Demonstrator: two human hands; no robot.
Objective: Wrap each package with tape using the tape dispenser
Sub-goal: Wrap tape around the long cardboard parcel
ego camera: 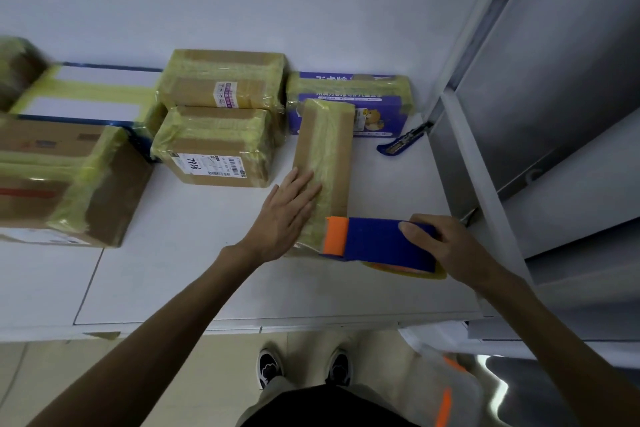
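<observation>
Forearms reach out over the table [207, 270]. The right hand [450, 246] has its fingers curled round the blue dispenser [384, 243], whose orange end meets the near end of the narrow box [325, 149]. The left hand [287, 215] lies flat, fingers straight, on the box's near left side. The box's long axis runs straight away from the dispenser, so a pull along it would likely lay tape lengthwise.

blue box cutter [400, 144] lies on white table [173, 270].
</observation>
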